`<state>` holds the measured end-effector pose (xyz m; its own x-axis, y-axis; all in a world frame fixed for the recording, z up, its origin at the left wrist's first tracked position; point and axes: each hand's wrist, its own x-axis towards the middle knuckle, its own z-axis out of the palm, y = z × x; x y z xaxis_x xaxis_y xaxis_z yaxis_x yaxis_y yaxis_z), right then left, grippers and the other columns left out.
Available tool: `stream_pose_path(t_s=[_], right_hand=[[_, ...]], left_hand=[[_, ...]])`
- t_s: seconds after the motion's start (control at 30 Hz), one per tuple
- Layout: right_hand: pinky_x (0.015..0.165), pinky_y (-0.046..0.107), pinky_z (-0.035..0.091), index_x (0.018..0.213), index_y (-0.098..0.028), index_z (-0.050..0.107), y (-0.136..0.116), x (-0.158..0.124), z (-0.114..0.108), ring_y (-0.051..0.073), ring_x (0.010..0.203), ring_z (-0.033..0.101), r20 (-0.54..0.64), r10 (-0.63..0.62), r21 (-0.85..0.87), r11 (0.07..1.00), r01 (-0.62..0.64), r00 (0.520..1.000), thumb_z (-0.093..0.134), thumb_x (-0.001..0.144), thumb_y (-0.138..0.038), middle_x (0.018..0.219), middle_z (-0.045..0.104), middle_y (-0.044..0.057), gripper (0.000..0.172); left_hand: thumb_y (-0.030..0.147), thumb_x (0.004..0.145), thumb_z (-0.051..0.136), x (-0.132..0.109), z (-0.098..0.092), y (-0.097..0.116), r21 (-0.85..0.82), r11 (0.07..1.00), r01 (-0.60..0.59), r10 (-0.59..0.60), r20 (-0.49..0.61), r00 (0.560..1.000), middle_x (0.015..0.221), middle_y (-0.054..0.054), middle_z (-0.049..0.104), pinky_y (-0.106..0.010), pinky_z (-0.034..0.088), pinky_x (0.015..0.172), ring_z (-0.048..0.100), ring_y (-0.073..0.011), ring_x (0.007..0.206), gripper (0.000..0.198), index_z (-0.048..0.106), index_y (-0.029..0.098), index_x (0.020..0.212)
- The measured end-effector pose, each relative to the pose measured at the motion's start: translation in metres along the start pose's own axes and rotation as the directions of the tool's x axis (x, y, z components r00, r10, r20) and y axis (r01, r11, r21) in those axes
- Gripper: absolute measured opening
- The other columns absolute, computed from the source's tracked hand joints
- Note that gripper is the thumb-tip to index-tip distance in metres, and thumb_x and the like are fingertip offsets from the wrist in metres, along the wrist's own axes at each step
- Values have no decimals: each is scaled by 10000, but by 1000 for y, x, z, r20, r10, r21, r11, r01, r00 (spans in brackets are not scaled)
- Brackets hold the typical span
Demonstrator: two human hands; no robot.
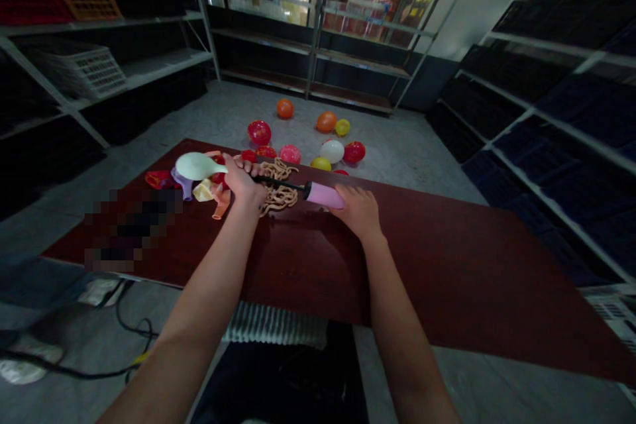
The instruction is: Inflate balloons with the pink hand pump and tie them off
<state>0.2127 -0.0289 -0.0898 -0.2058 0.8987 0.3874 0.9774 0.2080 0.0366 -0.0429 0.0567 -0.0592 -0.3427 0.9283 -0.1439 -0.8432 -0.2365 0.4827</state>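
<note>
"How do the hands sit?"

"Both reach forward, backs up. The left hand (pixel 243 182) has its fingers curled in around the neck of a pale green balloon (pixel 195 166), at the thin end of a pump (pixel 320 195). The right hand (pixel 358 209) wraps its pink end; some fingertips are hidden."

"Where's the pump?"

"Between the hands, crossing in front of tan strands (pixel 281 200) on the table (pixel 437 265)."

"And the edges?"

"The far edge is just past the hands, with inflated balloons (pixel 326 122) on the floor (pixel 397 142) beyond. Limp balloons (pixel 203 191) lie beside the left hand. The widest stretch of tabletop is rightward."
</note>
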Motion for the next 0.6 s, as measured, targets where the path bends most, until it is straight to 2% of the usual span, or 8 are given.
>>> stream_pose_path(t_s=[0.1,0.2,0.27,0.37,0.47,0.6], right_hand=[[817,356,368,1297,-248,630,7,-1,-2,273,1015,641,-9,12,-18,1000,-12,1000,624,911,-436,1144,746,80,429],[809,350,371,1286,-244,633,7,0,-5,268,1002,643,2,16,-12,1000,-16,1000,632,912,-451,1148,746,77,428],[806,348,375,1279,-243,635,4,1,-7,270,1011,643,12,8,-3,1000,-8,1000,637,912,-459,1148,746,83,426],[809,351,382,1273,-240,635,-2,1,-12,278,1030,646,17,-4,-3,1000,4,1000,642,915,-469,1148,745,96,424],[816,355,391,1280,-233,629,-4,-1,-17,279,1020,658,31,-19,1,1000,19,999,650,915,-486,1150,744,103,444],[824,355,403,1307,-220,613,-5,-3,-21,274,993,673,76,-54,-11,998,55,996,675,908,-456,1139,747,107,468]], left_hand=[[586,1013,487,9,-2,8,-117,986,-119,109,-92,990,506,63,290,-243,255,388,278,-80,372,555,308,210,645],[626,1016,448,9,1,19,-125,978,-168,152,-129,980,499,60,268,-244,236,380,266,-87,375,579,314,208,639],[588,1052,384,4,3,26,-121,971,-205,189,-135,973,509,58,251,-243,225,382,245,-81,377,574,297,202,636],[501,1084,357,-5,6,34,-115,966,-230,222,-79,972,536,53,241,-242,230,394,243,-71,385,552,254,197,635],[454,1088,383,-8,6,31,-94,966,-241,237,-48,970,545,52,253,-235,252,411,266,-68,398,532,255,195,641],[379,1095,382,-6,5,14,-57,975,-214,208,-87,974,537,51,293,-230,265,418,290,-72,403,481,300,194,659]])
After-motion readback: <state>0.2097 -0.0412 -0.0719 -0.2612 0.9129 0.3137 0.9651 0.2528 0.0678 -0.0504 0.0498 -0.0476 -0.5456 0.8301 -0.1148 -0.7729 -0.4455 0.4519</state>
